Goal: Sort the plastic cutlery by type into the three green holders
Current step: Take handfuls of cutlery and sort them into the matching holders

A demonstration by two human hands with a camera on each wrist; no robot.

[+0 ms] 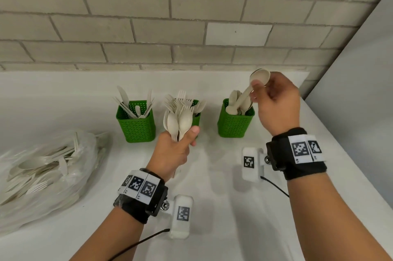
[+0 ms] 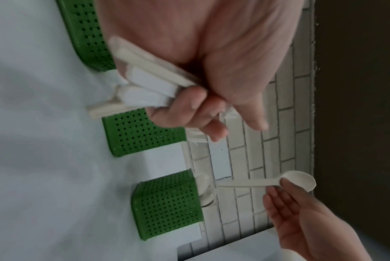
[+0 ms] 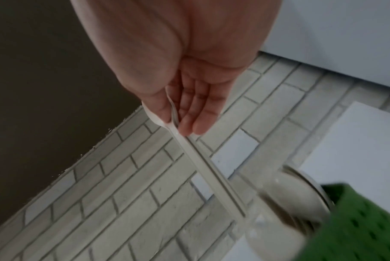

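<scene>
Three green holders stand in a row on the white table: the left holder [image 1: 136,122] with knives, the middle holder [image 1: 195,117] with forks, the right holder [image 1: 235,121] with spoons. My left hand [image 1: 176,150] grips a bunch of spoons and forks [image 1: 180,118] upright in front of the middle holder. My right hand [image 1: 274,101] pinches a single spoon [image 1: 254,84] near its bowl, handle pointing down into the right holder. The left wrist view shows that spoon [image 2: 267,182] beside the spoon holder [image 2: 167,204], and the right wrist view shows its handle [image 3: 207,169] over the holder's rim [image 3: 357,220].
A clear plastic bag [image 1: 46,167] full of loose cutlery lies at the table's left. A brick wall [image 1: 170,16] runs behind the holders. The table's right edge [image 1: 331,133] slants close past my right wrist.
</scene>
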